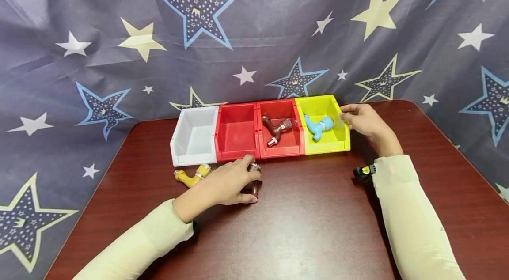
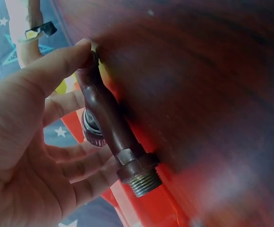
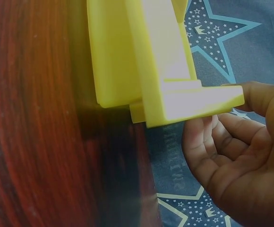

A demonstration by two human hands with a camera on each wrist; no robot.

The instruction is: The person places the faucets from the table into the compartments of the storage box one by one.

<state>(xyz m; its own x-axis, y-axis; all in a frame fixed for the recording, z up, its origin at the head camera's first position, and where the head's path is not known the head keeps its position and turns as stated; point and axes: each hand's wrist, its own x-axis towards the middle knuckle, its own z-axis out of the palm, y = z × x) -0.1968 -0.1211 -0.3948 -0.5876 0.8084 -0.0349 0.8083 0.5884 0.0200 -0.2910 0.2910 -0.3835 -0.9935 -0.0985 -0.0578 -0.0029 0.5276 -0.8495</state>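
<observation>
The left hand (image 1: 229,183) stretches forward, gripping a brown tap (image 1: 255,188) before the red boxes (image 1: 238,155); the right hand (image 1: 369,124) pinches the yellow box (image 1: 328,147) at its side — a yellow tap (image 1: 184,178) lies partly behind left hand.

Held tap (image 2: 109,118) partly covered by the left hand (image 1: 232,181).
In the head view that hand also hides one end of the yellow tap (image 1: 194,175), while the bottom edge cuts off the counter (image 1: 310,222) and both sleeves (image 1: 413,222). In the left wrist view the counter is blurred and the held tap's handle half hidden; in the right wrist view the yellow bin (image 3: 115,56) runs off the top, the right hand (image 3: 250,161) off the right edge.
</observation>
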